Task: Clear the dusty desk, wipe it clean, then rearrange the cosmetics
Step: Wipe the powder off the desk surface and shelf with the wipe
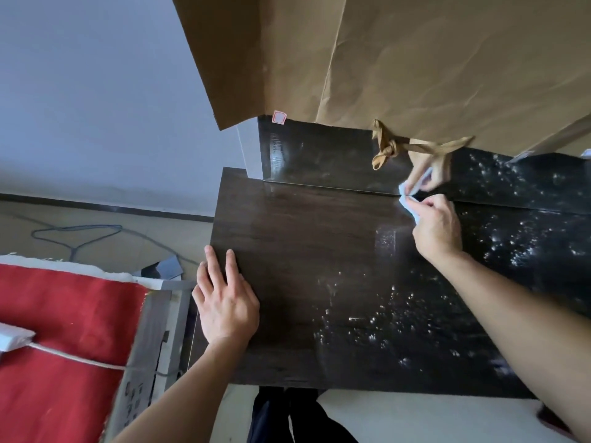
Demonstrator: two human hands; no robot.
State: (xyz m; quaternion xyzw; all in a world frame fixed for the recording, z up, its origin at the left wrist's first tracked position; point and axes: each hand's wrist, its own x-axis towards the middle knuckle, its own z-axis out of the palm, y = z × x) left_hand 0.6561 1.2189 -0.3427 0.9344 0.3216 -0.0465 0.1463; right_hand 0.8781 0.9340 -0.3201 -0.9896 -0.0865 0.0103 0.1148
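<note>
A: Desk (287, 238) is looking dusty on the right, yeah?
B: Yep. Right hand (436, 230) is pinching a pale blue cloth (407, 199), I think, at the back edge; left hand (225, 302) is lying flat, fingers spread.

Left hand (225, 302): flat, palm down, fingers stretched forward and slightly spread, nothing held
Left forearm: bare, rising from the lower left edge of view, wrist straight
Right hand (436, 227): reached far forward, knuckles up, fingers curled in a closed grip on a pale blue cloth (407, 203) at the fingertips
Right forearm: bare, stretched in a long diagonal from the lower right corner, wrist bent a little inward
</note>
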